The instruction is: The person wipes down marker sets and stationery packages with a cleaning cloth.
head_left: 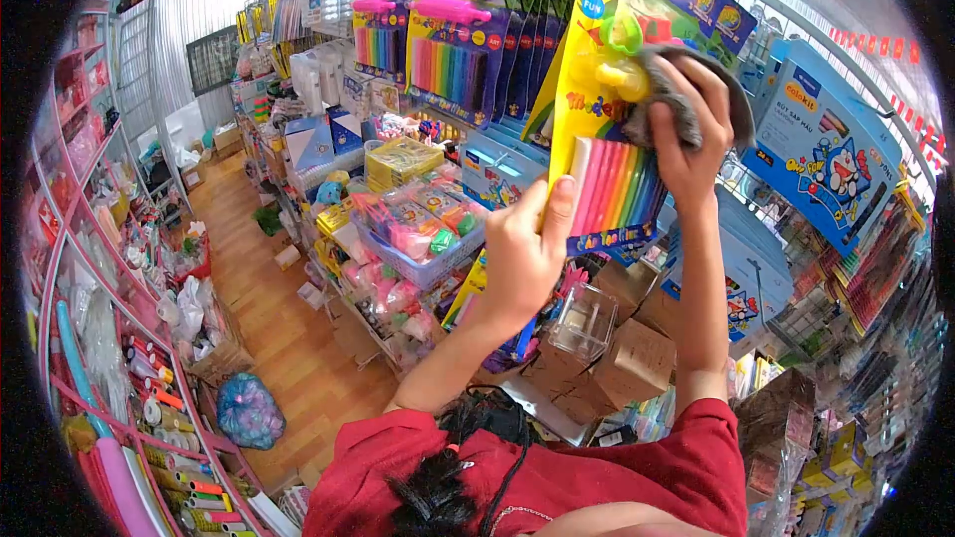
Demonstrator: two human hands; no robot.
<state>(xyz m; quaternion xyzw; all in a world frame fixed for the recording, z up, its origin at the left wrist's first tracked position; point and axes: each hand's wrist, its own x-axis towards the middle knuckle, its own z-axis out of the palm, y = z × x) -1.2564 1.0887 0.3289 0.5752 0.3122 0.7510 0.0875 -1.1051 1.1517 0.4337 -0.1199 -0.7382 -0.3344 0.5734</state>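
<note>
Clay pack top behind cloth

Yellow modelling clay pack at one o'clock, striped with pink, orange, yellow and green sticks, blue band along the bottom edge. Grey cloth pressed against it under the right hand. Rainbow-striped clay sets on purple-blue cards at twelve o'clock, pink tools on top. Blue cartoon-cat boxes at three o'clock. Red sleeves at six o'clock. Blue speckled bag on orange-brown plank floor at eight o'clock.
</note>
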